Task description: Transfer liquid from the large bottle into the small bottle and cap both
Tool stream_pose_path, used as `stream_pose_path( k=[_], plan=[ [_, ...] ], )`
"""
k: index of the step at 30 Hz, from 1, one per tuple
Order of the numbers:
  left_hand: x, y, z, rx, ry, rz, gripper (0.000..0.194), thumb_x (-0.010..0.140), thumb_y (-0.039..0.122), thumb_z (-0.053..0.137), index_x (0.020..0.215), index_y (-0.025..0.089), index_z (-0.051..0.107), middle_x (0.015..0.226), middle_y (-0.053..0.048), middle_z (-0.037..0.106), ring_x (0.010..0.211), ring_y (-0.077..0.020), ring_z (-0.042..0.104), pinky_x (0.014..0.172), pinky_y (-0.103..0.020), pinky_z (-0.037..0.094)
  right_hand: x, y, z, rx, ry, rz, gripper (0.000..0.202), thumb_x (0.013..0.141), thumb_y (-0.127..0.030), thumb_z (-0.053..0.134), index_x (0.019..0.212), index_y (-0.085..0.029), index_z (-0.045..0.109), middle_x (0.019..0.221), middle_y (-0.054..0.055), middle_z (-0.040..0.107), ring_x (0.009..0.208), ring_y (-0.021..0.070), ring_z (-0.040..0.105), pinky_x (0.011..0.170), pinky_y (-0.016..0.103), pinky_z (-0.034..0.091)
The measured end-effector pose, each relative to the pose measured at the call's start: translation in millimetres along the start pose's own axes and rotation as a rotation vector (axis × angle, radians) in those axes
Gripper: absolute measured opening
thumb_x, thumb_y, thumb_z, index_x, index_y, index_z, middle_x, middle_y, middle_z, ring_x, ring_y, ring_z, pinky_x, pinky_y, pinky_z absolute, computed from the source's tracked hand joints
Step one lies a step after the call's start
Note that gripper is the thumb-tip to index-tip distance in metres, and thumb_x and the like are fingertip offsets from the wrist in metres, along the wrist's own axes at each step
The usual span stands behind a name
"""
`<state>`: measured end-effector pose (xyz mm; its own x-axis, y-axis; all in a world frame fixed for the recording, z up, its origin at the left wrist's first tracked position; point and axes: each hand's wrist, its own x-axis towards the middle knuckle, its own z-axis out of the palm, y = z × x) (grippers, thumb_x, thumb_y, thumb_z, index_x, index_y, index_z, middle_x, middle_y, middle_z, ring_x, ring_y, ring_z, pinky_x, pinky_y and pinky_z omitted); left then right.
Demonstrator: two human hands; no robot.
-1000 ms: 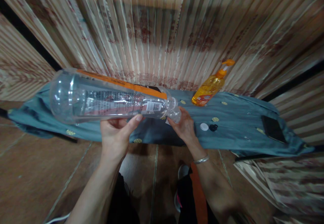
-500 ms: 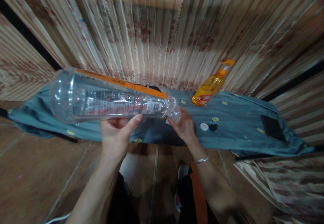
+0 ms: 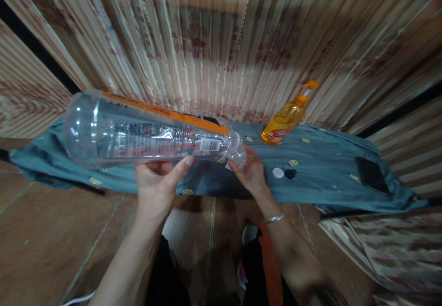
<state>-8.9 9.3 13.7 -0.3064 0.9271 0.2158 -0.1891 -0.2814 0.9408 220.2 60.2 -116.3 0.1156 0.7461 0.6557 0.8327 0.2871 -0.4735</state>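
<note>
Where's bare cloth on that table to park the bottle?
Freest patch: the blue cloth between the black cap and the phone. The left end is also bare, under the clear bottle held by the left hand and right hand. Crowded: around the soap dispenser, white cap and black cap.

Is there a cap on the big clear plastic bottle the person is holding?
No: the clear plastic bottle has an open neck at the right hand, and a small white cap lies on the blue cloth.

Bottle (image 3: 145, 135): clear glossy plastic. Tablecloth (image 3: 328, 177): matt blue cloth. Soap bottle (image 3: 285, 121): glossy orange plastic.
</note>
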Motion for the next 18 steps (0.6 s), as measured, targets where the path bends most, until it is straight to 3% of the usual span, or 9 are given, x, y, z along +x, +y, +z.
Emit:
stream_pose_path(
  k=[10, 18],
  plan=[
    [0.3, -1.6, -1.8, 0.009, 0.001, 0.025, 0.039, 0.058, 0.041, 0.098, 0.079, 0.019, 0.073, 0.079, -0.001, 0.075, 0.076, -0.0188, 0.073, 0.079, -0.035, 0.065, 0.9, -2.0, -2.1, 0.017, -0.017, 0.018, 0.054, 0.081, -0.042, 0.072, 0.127, -0.018, 0.058, 0.116, 0.015, 0.076, 0.109, 0.0333, 0.073, 0.095, 0.051, 0.060],
    [0.0, -0.6, -0.1, 0.016, -0.007, 0.036, 0.038, 0.059, 0.042, 0.097, 0.080, 0.020, 0.072, 0.082, -0.002, 0.076, 0.082, -0.0216, 0.075, 0.082, -0.037, 0.066, 0.6, -0.4, -1.6, 0.010, -0.010, -0.012, 0.055, 0.081, -0.040, 0.073, 0.128, -0.017, 0.057, 0.116, 0.016, 0.076, 0.107, 0.0335, 0.073, 0.094, 0.052, 0.060]
  ],
)
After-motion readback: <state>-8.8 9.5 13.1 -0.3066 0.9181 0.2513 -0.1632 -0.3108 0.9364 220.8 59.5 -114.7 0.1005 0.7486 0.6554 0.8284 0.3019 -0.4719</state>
